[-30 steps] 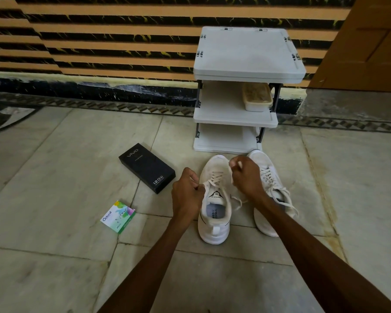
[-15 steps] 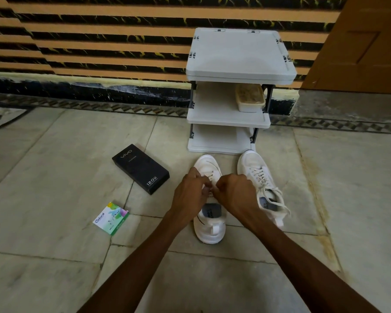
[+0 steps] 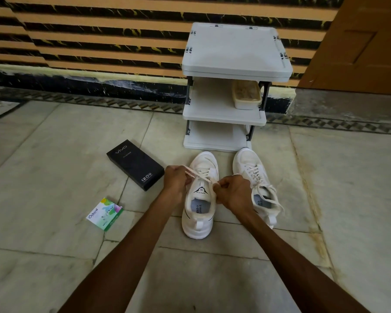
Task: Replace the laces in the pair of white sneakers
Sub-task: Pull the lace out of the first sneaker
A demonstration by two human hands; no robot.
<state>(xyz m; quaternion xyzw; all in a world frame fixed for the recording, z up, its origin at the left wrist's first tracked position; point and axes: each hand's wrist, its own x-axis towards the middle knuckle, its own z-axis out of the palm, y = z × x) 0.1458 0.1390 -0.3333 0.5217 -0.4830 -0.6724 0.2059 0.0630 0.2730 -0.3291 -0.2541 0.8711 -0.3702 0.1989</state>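
Note:
Two white sneakers stand side by side on the stone floor, toes toward the shelf. The left sneaker (image 3: 200,206) has its cream lace (image 3: 201,176) pulled out sideways over the tongue. My left hand (image 3: 176,182) pinches one end of that lace just left of the shoe. My right hand (image 3: 234,193) pinches the other end at the shoe's right side, over the collar. The right sneaker (image 3: 254,177) is laced, with loose ends trailing beside its opening; my right wrist hides part of it.
A white three-tier plastic shelf (image 3: 233,71) stands right behind the shoes against the striped wall, a beige tub (image 3: 246,94) on its middle tier. A black phone box (image 3: 134,163) and a small green-white packet (image 3: 105,213) lie to the left. A wooden door (image 3: 359,41) is at right.
My hands were apart, came together over the left sneaker's tongue, and have now drawn apart again, stretching the lace sideways. The camera view shifted slightly.

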